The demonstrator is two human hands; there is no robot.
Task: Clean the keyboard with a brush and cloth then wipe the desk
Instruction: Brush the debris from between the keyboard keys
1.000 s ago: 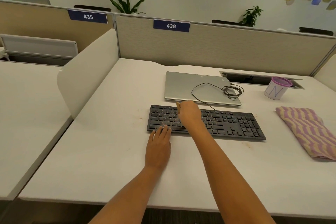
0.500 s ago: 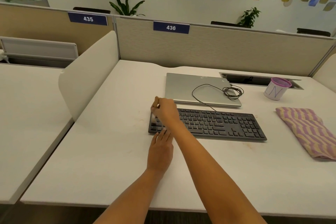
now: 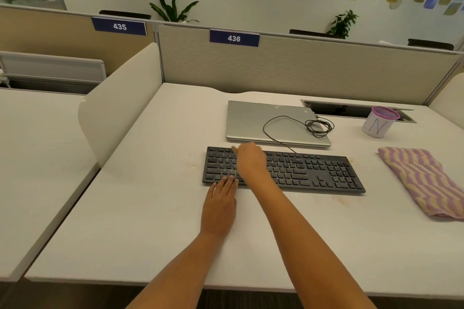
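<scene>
A black keyboard (image 3: 301, 170) lies on the white desk (image 3: 150, 208). My right hand (image 3: 251, 160) hovers over the keyboard's left half and grips a small brush (image 3: 234, 150), of which only a pale tip shows past the fingers. My left hand (image 3: 221, 203) rests flat on the desk, its straight fingertips touching the keyboard's front left edge. A purple and beige striped cloth (image 3: 424, 180) lies folded on the desk to the right of the keyboard.
A shut silver laptop (image 3: 263, 120) sits behind the keyboard with a coiled black cable (image 3: 319, 126) on it. A white cup with a purple rim (image 3: 379, 121) stands at the back right by a cable slot. Partition panels wall the desk at the back and left.
My right hand swept with the brush from the keyboard's middle to its far left end, then back right over the left half. My left hand stayed put.
</scene>
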